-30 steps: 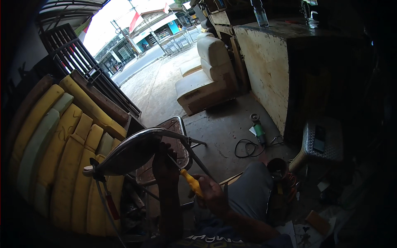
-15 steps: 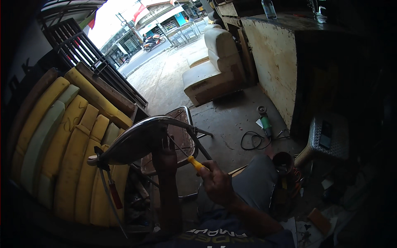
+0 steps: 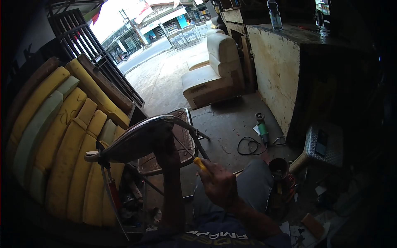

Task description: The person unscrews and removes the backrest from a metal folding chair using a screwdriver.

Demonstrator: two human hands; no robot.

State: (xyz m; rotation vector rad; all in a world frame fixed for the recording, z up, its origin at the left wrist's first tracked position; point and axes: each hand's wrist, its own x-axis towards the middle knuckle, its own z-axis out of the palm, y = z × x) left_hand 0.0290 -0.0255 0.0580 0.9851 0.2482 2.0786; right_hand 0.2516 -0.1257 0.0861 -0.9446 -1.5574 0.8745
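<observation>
A screwdriver with a yellow handle is in my right hand, its fingers wrapped round the grip. Its thin shaft slants up and left toward the shadowed side of a curved, rounded panel on a metal-framed chair. My left hand is raised against that same side, near the shaft's far end; deep shadow hides its fingers. A bar clamp with a red handle is fixed at the panel's left end. Behind the panel shows a worn brown rectangular board with a metal rim.
Yellow and pale green foam cushions stand stacked at the left. A green angle grinder with its black cord lies on the floor ahead. Beyond are a worn cream armchair and a cabinet. A woven stool stands at the right.
The view has shifted slightly. My right hand and the screwdriver sit a little further right, the shaft still slanting toward the panel. A motorbike on the street has gone from sight.
</observation>
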